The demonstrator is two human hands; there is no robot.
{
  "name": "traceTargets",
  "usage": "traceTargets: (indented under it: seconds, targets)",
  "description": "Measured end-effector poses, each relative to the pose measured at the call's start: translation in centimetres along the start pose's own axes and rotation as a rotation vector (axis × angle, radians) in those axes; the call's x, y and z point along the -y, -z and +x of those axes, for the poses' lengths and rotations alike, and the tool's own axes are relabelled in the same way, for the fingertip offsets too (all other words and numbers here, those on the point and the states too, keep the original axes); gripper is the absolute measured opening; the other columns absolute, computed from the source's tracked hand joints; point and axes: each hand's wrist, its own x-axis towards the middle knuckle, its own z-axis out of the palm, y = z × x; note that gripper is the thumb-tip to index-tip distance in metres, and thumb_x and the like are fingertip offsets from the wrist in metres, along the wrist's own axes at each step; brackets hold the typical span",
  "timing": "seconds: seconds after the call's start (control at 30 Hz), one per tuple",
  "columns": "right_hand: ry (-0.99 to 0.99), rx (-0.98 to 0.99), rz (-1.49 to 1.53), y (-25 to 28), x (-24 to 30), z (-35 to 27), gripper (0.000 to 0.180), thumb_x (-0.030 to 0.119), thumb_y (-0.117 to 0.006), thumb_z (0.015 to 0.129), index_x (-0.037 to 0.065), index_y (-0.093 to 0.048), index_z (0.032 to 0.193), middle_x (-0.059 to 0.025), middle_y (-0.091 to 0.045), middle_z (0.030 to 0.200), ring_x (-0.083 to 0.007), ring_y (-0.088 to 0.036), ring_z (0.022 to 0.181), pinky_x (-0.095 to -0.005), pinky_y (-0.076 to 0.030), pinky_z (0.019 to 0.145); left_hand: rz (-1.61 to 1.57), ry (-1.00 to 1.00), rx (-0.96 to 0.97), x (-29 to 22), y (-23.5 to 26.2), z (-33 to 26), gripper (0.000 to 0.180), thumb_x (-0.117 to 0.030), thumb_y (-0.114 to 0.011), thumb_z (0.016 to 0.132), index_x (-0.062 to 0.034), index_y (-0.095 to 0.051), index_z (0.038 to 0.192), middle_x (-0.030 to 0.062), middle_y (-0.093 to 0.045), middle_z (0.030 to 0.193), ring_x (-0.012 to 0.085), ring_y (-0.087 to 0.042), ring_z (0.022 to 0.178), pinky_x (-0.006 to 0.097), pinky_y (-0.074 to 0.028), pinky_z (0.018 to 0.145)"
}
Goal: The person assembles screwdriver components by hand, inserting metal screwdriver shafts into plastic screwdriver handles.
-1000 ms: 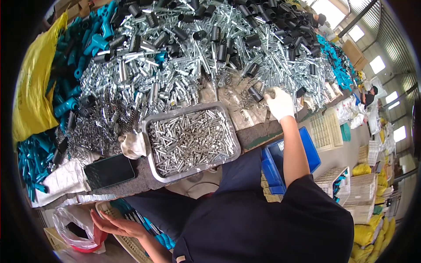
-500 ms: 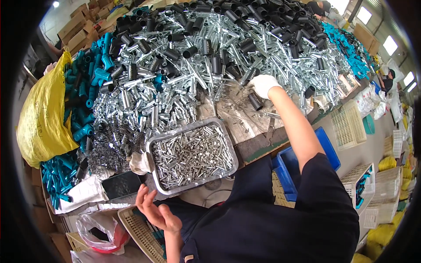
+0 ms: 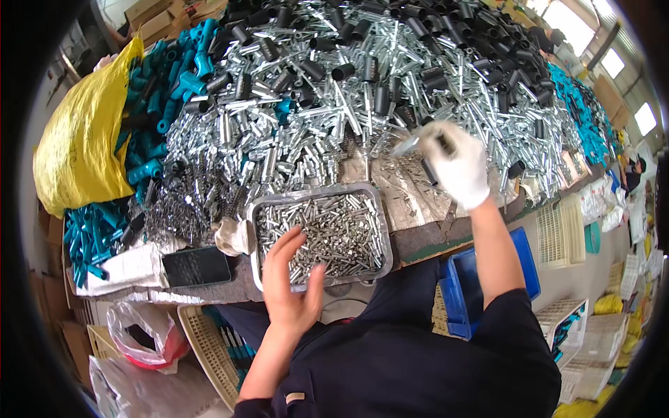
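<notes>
My bare left hand (image 3: 293, 289) hovers over the near left corner of a grey tray (image 3: 388, 237), its fingers apart and nothing in them. Short metal pins (image 3: 334, 237) fill this tray. My right hand (image 3: 456, 164), in a white glove, is closed and blurred by motion above the bench. A smeared silver metal part (image 3: 406, 145) sticks out at its fingertips; its exact kind is unclear. Below the glove a black tube (image 3: 428, 171) lies on the bench cover. Behind both hands rises a big heap of silver metal parts (image 3: 313, 125) mixed with black tubes.
Teal plastic pieces (image 3: 164, 104) and a yellow sack (image 3: 83, 139) flank the heap at left. Springs (image 3: 185, 212), a crumpled glove (image 3: 233, 237) and a dark phone-like slab (image 3: 196, 267) lie left of the tray. Blue bins (image 3: 463, 292) stand below the bench edge, right.
My left hand has risen and moved right, from beside the tray to over its near corner. My right hand has pulled back slightly from the heap, with the silver part at its fingertips. The view has shifted.
</notes>
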Motion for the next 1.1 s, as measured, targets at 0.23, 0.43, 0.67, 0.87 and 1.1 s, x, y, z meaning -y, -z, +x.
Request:
traceTargets:
  seconds: [0.23, 0.43, 0.67, 0.87, 1.1]
  targets:
    - [-0.072, 0.700, 0.861, -7.1, 7.6, -0.2, 0.015, 0.011, -0.061, 0.090, 0.002, -0.067, 0.100, -0.0122, -0.069, 0.096, -0.0158, -0.068, 0.084, -0.0290, -0.052, 0.076, -0.198, 0.239, -0.018, 0.9, -2.5, -0.4, 0.018, -0.016, -0.057, 0.095, -0.0017, -0.056, 0.105, 0.0098, -0.057, 0.066, 0.0194, -0.057, 0.057, 0.031, -0.043, 0.054]
    - [0.683, 0.360, -0.136, -20.5, 4.7, 4.6, 0.026, 0.015, -0.050, 0.090, 0.017, -0.063, 0.113, -0.0101, -0.059, 0.102, -0.0281, -0.063, 0.095, -0.0386, -0.054, 0.080, -0.182, 0.463, -0.053, 2.8, 1.0, -1.3, 0.017, -0.018, -0.059, 0.094, -0.0013, -0.061, 0.095, 0.0067, -0.053, 0.062, 0.0160, -0.049, 0.054, 0.029, -0.041, 0.054]
    - [0.640, 0.439, -0.337, -21.4, 4.4, 6.9, 0.012, 0.017, -0.060, 0.084, 0.007, -0.061, 0.090, -0.0105, -0.058, 0.099, -0.0261, -0.060, 0.093, -0.0372, -0.053, 0.078, 0.160, 0.177, -0.220, 2.3, 5.7, -0.3, 0.021, -0.015, -0.069, 0.083, -0.0013, -0.066, 0.098, 0.0081, -0.051, 0.081, 0.0227, -0.049, 0.077, 0.033, -0.040, 0.069]
    - [-0.288, 0.461, 0.724, -12.3, 7.5, 1.0, 0.021, 0.018, -0.060, 0.088, 0.001, -0.058, 0.100, -0.0066, -0.064, 0.076, -0.0129, -0.062, 0.064, -0.0257, -0.051, 0.059, -0.377, 0.302, -0.353, 1.9, 6.3, 1.2, 0.013, -0.009, -0.055, 0.097, 0.0002, -0.060, 0.104, 0.0000, -0.059, 0.090, 0.0042, -0.053, 0.079, 0.019, -0.042, 0.068]
    - [-0.498, 0.619, 1.313, -10.6, 8.3, -6.9, 0.027, 0.012, -0.062, 0.088, 0.001, -0.053, 0.111, -0.0069, -0.065, 0.086, -0.0122, -0.064, 0.074, -0.0246, -0.053, 0.065, -0.605, 0.302, -0.258, 0.6, 4.2, 1.9, 0.018, -0.013, -0.055, 0.098, -0.0004, -0.059, 0.111, -0.0013, -0.056, 0.093, 0.0035, -0.045, 0.077, 0.020, -0.039, 0.073]
